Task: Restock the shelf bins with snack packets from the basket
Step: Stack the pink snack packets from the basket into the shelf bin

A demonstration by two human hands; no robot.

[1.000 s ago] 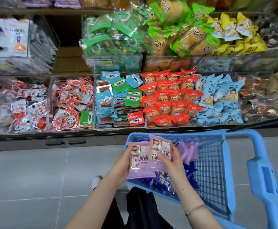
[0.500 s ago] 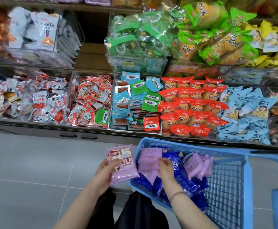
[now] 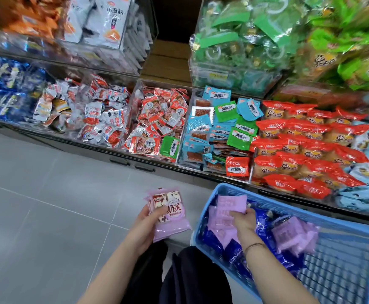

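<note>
Right hand [image 3: 244, 220] now inside basket [image 3: 293, 206], grip pinching another pink packet [image 3: 232, 204]; left hand [image 3: 145, 224] grip clamps stack [image 3: 170, 216] beside basket, still gathering.

**Lilac and blue at the basket, red and green along the shelf**

I see a sky-blue basket [image 3: 223, 188] with a grid-mesh pattern, holding plain lilac packets [image 3: 230, 204] and glossy dark blue packets [image 3: 264, 227]. The stack of packets [image 3: 171, 218] outside it is lilac with a white-and-brown picture and a round pale label. In the bins are red-topped golden buns [image 3: 289, 128], green and turquoise sachets [image 3: 225, 110], and red-and-white packs [image 3: 157, 119]. The floor [image 3: 36, 205] is grey tile.
</note>
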